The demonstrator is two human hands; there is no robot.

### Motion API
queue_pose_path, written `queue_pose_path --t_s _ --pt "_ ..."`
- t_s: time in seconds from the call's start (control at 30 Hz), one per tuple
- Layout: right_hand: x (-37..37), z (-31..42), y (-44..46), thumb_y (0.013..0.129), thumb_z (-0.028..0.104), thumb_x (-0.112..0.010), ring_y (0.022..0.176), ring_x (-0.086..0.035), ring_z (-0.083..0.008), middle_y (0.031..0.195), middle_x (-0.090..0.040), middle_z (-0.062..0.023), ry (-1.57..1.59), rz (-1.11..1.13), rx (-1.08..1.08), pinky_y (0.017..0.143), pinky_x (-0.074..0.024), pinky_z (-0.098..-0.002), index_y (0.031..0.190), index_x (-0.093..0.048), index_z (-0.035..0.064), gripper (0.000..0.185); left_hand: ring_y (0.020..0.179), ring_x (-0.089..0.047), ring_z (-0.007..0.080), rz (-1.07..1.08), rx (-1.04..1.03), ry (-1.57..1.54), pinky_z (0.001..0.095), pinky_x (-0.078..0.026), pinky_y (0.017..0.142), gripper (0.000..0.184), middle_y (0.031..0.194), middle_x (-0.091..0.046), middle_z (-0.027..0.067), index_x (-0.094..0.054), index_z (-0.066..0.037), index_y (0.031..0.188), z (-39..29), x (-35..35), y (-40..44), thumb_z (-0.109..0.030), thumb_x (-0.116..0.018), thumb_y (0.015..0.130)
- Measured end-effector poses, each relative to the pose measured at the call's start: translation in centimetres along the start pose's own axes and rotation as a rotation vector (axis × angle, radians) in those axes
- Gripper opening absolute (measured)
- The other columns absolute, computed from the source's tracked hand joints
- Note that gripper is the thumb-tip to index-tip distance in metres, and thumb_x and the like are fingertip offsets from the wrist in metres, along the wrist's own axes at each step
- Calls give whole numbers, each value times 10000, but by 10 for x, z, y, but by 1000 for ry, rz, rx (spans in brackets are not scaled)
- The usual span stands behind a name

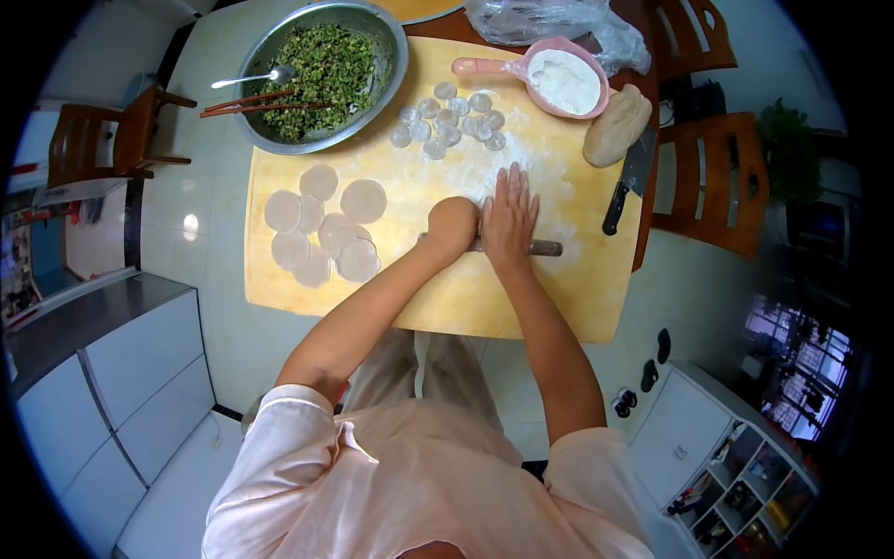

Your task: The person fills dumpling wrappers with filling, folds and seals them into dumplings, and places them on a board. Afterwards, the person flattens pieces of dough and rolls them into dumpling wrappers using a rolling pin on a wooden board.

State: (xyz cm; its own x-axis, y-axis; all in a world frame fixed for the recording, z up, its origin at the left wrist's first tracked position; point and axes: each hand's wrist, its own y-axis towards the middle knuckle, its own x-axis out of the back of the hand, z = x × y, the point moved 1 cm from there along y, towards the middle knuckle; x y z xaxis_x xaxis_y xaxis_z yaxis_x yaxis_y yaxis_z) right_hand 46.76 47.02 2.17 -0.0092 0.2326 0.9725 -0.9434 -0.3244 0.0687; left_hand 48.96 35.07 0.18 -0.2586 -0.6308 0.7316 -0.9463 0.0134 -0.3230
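A wooden rolling pin (pixel 546 248) lies crosswise on the floured board, partly hidden under both hands. My right hand (pixel 507 210) rests flat over it, fingers stretched forward. Beside it my left hand (pixel 453 224) is curled closed against the pin; its fingers, and whatever they grip, are hidden beneath. Loose flour (pixel 466 172) whitens the wood ahead of the hands. Small flattened dough pieces (pixel 450 118) sit in a cluster farther off. To the left, several thin round dough wrappers (pixel 363 201) lie spread out, some overlapping.
A metal bowl of chopped green filling (pixel 321 74) holds a spoon (pixel 253 78) and chopsticks (pixel 251 104) at the upper left. Upper right are a pink scoop of flour (pixel 564 82), a dough lump (pixel 618 126), a cleaver (pixel 629 183) and a plastic bag (pixel 559 22). The yellow board (pixel 447 312) has its near edge at my body.
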Motion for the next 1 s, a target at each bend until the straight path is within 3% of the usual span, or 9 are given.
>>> queue_pose_path --t_s 0.17,0.27,0.43,0.53,0.63,0.7,0.8,0.83,1.0 --pt "12 1 -80 862 192 -588 1392 -309 -323 1496 -350 -154 -11 51 19 1082 -274 -566 1377 -446 49 553 613 -607 272 -85 -22 -308 357 -480 601 59 665 -620 156 -647 -41 701 13 4 -19 -88 -681 693" --pt "10 3 -71 858 183 -594 1390 -313 -319 1490 -359 -156 -25 41 7 1077 -283 -566 1361 -459 37 541 700 -639 333 -67 90 -456 394 -501 646 20 741 -660 157 -679 -87 684 20 0 -25 -101 -675 671" --pt "-5 2 9 861 182 -599 1392 -311 -320 1495 -354 -154 -8 -34 -28 1085 -284 -560 1371 -449 36 552 734 -646 353 -22 36 -66 428 -500 668 103 789 -674 179 -716 -73 771 -7 10 -5 -58 -681 675" --pt "-1 2 4 863 186 -598 1396 -305 -319 1509 -339 -147 -5 -36 -38 1094 -275 -555 1391 -431 44 572 730 -649 350 -29 -2 -78 425 -503 665 121 788 -677 175 -720 -69 782 -3 11 -3 -67 -683 667" --pt "5 4 -64 860 191 -603 1399 -303 -316 1521 -322 -142 -34 37 -20 1100 -268 -542 1406 -419 53 592 706 -646 339 -123 43 -325 425 -497 651 62 757 -669 171 -694 -71 727 11 11 -14 -66 -657 677" --pt "11 8 -84 852 199 -610 1395 -310 -319 1521 -322 -144 -106 66 -8 1090 -287 -525 1408 -417 53 606 712 -643 343 -59 133 -483 433 -492 650 49 741 -662 167 -686 -89 705 20 13 -24 -69 -642 694" --pt "13 12 -45 873 201 -590 1390 -317 -316 1518 -327 -143 -95 81 -46 1079 -306 -525 1407 -416 46 583 646 -630 300 -49 -27 -295 379 -497 632 108 722 -655 139 -682 -50 765 16 8 -25 -43 -693 658" --pt "10 12 -25 881 201 -583 1387 -322 -315 1516 -329 -142 -83 51 -36 1075 -311 -525 1405 -417 43 573 667 -632 340 -103 -93 -245 416 -494 630 99 732 -653 174 -686 -52 751 8 11 -24 -81 -686 657" --pt "3 9 9 912 207 -557 1384 -327 -306 1512 -336 -136 -65 -41 -29 1077 -307 -530 1399 -421 38 533 692 -621 385 -63 4 -39 450 -487 637 110 741 -636 218 -690 -57 711 -4 10 -6 -156 -663 671"
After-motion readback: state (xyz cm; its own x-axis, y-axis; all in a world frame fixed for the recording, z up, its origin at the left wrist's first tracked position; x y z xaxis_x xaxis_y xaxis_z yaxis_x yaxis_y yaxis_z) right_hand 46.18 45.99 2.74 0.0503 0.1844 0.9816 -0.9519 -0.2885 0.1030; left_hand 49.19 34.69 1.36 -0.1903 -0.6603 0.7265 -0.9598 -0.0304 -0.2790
